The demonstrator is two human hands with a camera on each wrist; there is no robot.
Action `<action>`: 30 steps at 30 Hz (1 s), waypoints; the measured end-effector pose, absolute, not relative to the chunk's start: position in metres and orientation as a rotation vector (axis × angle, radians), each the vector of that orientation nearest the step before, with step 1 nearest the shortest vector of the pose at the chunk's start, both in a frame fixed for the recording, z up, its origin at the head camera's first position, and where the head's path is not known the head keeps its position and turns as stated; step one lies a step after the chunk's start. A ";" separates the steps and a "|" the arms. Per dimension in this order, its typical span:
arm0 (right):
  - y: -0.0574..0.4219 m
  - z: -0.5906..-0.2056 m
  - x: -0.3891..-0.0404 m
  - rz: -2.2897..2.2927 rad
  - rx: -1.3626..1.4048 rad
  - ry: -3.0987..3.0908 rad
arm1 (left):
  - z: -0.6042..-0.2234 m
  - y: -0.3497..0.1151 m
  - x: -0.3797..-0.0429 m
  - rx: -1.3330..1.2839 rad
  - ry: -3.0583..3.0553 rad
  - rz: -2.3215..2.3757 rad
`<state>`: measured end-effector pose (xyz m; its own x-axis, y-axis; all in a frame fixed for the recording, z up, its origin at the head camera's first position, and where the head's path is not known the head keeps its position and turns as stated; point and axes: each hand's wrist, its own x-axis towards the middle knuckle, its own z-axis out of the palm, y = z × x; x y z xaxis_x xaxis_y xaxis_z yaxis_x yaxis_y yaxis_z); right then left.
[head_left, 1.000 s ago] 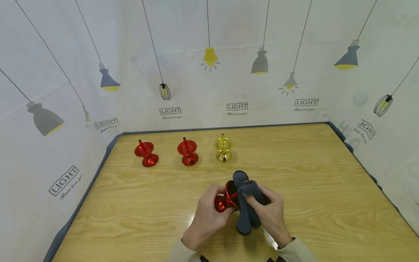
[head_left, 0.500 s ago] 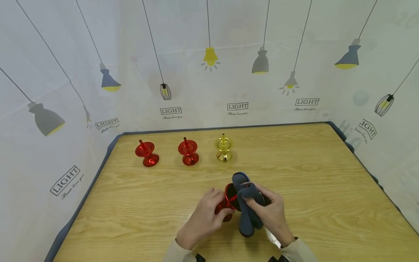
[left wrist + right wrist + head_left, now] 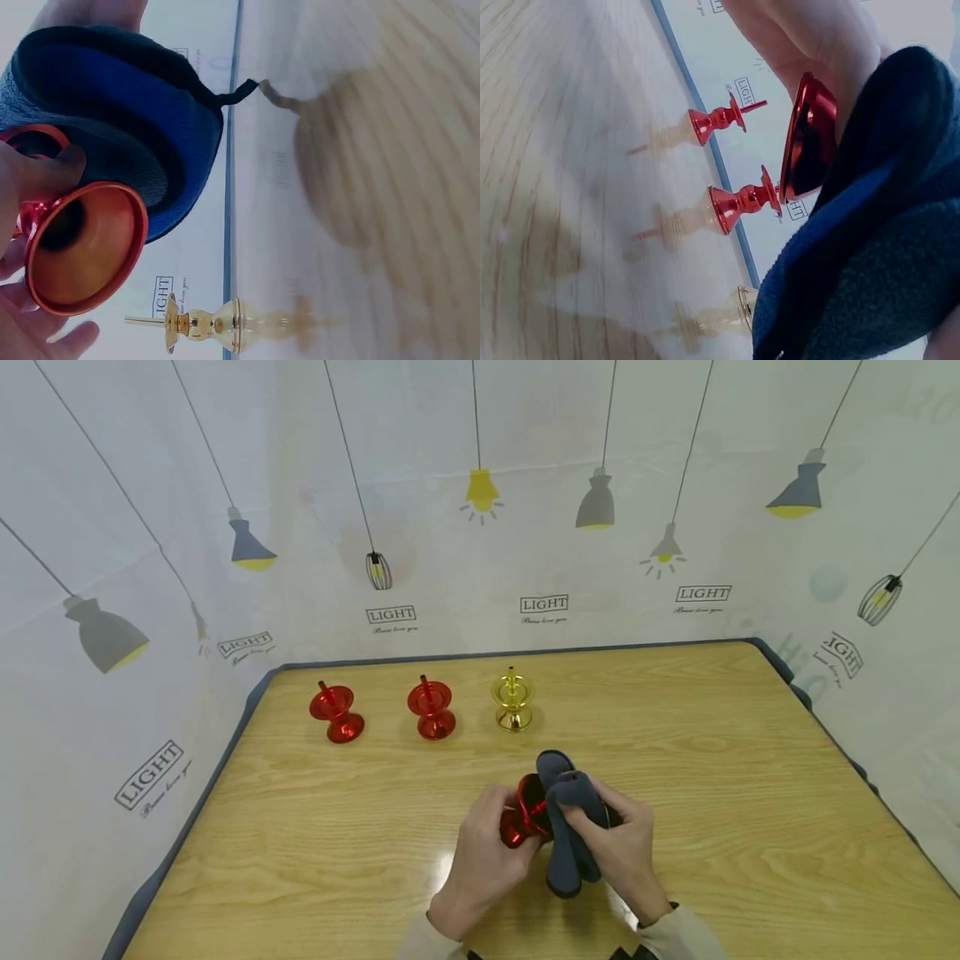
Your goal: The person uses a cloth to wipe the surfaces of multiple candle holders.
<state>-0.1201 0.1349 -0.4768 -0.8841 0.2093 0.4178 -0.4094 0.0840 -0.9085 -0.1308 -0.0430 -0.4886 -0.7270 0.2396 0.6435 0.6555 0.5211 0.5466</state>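
My left hand grips a shiny red candle holder by its narrow middle, tipped on its side with the dish facing right. In the left wrist view its hollow orange-red base shows, fingers and thumb around the stem. A folded dark blue cloth is held in my right hand, thumb pressing on its near side. The cloth lies against the holder's dish and hides part of it; a red spike points into the cloth. Close up, the cloth covers much of the right wrist view.
Two red candle holders and a gold one stand upright in a row at the back of the wooden table. A white curtain printed with lamps surrounds the table.
The left hand turned the red candle holder, its base swinging down toward me half a second ago, then back up. The right hand and cloth have stayed nearly in place.
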 end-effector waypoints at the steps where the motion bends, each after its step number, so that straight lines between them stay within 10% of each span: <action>1: 0.135 -0.477 -0.120 1.849 0.187 -1.927 | -0.488 -0.043 -0.131 -0.720 -2.268 -1.078; 30: 0.149 -0.478 -0.127 1.831 0.398 -2.045 | -0.476 -0.061 -0.132 -0.982 -2.456 -1.121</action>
<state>-0.1271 0.1492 -0.4776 -0.8933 0.0328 0.4482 -0.4419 0.1177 -0.8893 -0.1323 -0.0609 -0.4763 -0.7346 0.4706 0.4887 0.6775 0.4714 0.5645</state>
